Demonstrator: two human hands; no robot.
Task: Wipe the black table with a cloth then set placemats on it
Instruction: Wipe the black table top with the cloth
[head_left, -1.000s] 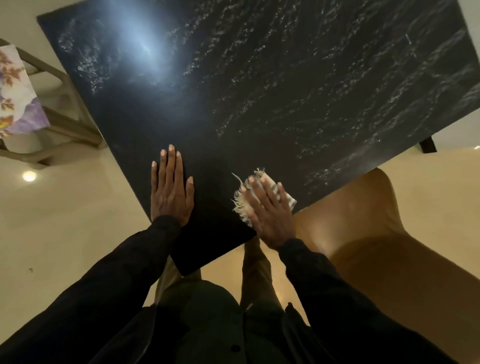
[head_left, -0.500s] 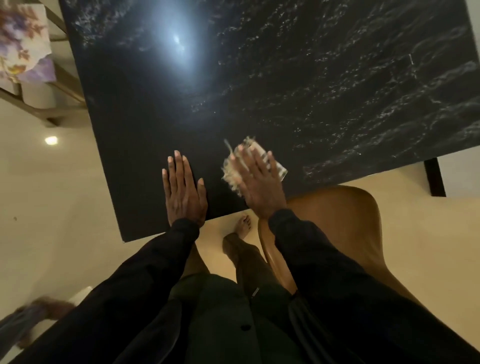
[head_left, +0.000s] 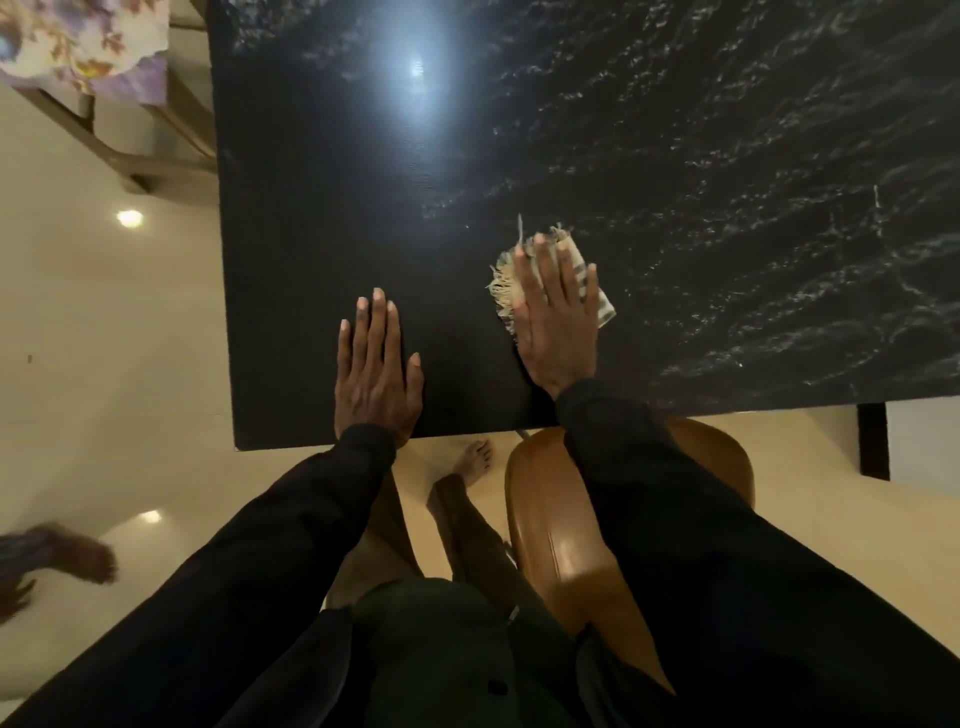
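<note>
Wiping the glossy black veined table (head_left: 701, 171).
Right hand (head_left: 558, 322) presses the fringed beige cloth (head_left: 503, 291) flat, left hand (head_left: 376, 369) braces, palm down; overlapping strokes should serve best.

The floor (head_left: 104, 364) is pale cream and glossy. It reflects a bright light spot (head_left: 129, 218) at the left and a fainter one (head_left: 150, 516) lower down. A brown chair (head_left: 561, 530) with a smooth, shiny back stands at lower middle. At the upper left is a wooden frame (head_left: 156, 150) with a floral fabric (head_left: 78, 47) draped over it. The light is dim and warm. At the left edge is a blurred shape (head_left: 78, 558) — probably a foot.
</note>
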